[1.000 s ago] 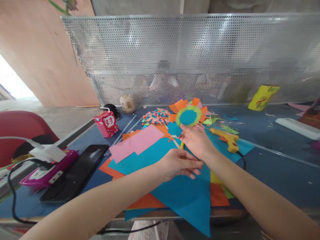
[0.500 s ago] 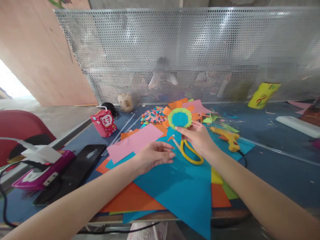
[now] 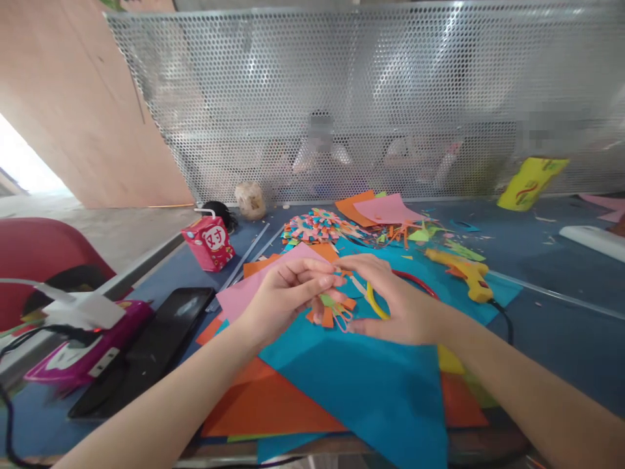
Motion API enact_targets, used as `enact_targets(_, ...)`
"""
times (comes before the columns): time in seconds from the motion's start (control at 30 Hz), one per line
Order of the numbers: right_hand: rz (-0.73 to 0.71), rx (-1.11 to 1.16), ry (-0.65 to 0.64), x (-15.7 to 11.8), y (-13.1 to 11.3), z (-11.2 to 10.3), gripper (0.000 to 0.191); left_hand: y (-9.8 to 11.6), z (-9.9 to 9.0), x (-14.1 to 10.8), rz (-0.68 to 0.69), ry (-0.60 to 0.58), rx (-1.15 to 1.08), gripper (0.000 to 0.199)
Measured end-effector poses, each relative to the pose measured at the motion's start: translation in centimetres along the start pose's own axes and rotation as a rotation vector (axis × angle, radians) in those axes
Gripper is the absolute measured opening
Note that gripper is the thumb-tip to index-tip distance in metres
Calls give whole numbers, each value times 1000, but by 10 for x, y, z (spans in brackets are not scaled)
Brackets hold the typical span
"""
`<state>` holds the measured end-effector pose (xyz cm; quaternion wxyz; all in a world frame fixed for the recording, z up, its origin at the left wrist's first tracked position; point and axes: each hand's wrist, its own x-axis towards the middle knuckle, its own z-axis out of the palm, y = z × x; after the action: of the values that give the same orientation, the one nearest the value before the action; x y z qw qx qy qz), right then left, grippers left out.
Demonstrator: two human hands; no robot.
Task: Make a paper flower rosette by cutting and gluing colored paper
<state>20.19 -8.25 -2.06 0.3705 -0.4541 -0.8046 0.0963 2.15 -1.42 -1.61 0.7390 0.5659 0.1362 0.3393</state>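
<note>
My left hand [image 3: 297, 290] is closed, thumb against curled fingers; anything pinched there is too small to make out. My right hand [image 3: 395, 303] arches with thumb and fingers apart, its index fingertip meeting the left fingertips. Below and between the hands is a paper flower with orange petals [image 3: 328, 317] and pink loops [image 3: 344, 320]; the fingers cover part of it. Beside the right hand are yellow-handled scissors [image 3: 375, 303], partly hidden by it. Under both hands spreads a large blue sheet of paper [image 3: 361, 384].
A yellow glue gun [image 3: 469, 273] lies at right. Behind are a heap of paper flowers [image 3: 317, 226] and paper scraps [image 3: 422, 232]. A red drink carton [image 3: 209, 244], a phone [image 3: 151, 345] and a purple power strip [image 3: 107, 345] sit left. A perforated metal screen [image 3: 293, 78] borders the back.
The flower has come down from my raised right hand to below both hands. My right hand has let its fingers spread and moved towards the left, whose fingers have closed.
</note>
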Motion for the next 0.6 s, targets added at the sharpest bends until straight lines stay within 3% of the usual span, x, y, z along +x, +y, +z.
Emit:
enact_targets(0.1, 75, 87, 100, -1, -10, 8, 35, 2, 3, -4, 68, 39, 134, 7)
enact_targets(0.2, 273, 344, 78, 3, -14, 13, 11, 4, 4, -7, 129, 108, 289, 6)
enact_targets(0.3, 458, 599, 10, 6, -13, 14, 11, 5, 3, -7, 139, 163, 396, 5)
enact_targets(0.37, 529, 643, 22, 7, -10, 11, 11, 4, 1, -6, 135, 189, 435, 5)
enact_targets(0.5, 514, 592, 198, 10, -6, 1, 9, 0, -3, -4, 120, 252, 464, 7)
enact_targets(0.6, 511, 631, 287, 11, -5, 0, 6, -2, -2, -2, 74, 231, 445, 8)
